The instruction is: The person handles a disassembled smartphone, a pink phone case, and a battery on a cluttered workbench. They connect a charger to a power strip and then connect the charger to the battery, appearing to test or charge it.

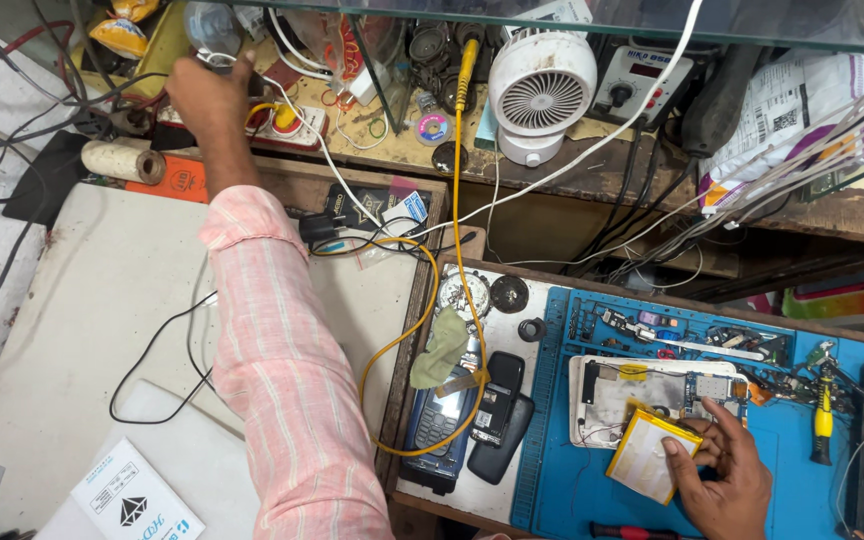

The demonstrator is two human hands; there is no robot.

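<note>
As right hand point(722, 480) grips, battery point(649, 455) seemingly tilted

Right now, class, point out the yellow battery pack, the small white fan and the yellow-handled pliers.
yellow battery pack point(645, 457), head view, on its flat yellow face.
small white fan point(542, 98), head view, on its round front grille.
yellow-handled pliers point(823, 420), head view, on the yellow handle.

Bright, even daylight, soft shadows (sharp focus, slight edge distortion).
</note>
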